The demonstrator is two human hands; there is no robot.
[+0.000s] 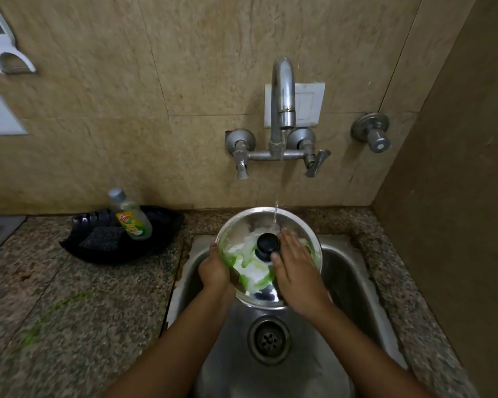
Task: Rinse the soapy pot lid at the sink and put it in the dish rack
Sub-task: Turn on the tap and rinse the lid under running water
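Observation:
A round steel pot lid (242, 225) with a black knob (267, 245) is held over the steel sink (354, 268), smeared with green and white soap. My left hand (213, 270) grips its left rim. My right hand (295, 267) lies flat on the lid's top, right of the knob, fingers spread. A thin stream of water from the tap (283, 104) falls onto the lid's far edge near my right fingertips. No dish rack is in view.
A black tray (161, 239) on the granite counter (69, 311) left of the sink holds a dish soap bottle (130, 215) and a dark scrub pad (101, 238). The sink drain (268, 339) lies below the lid. A wall stands close on the right.

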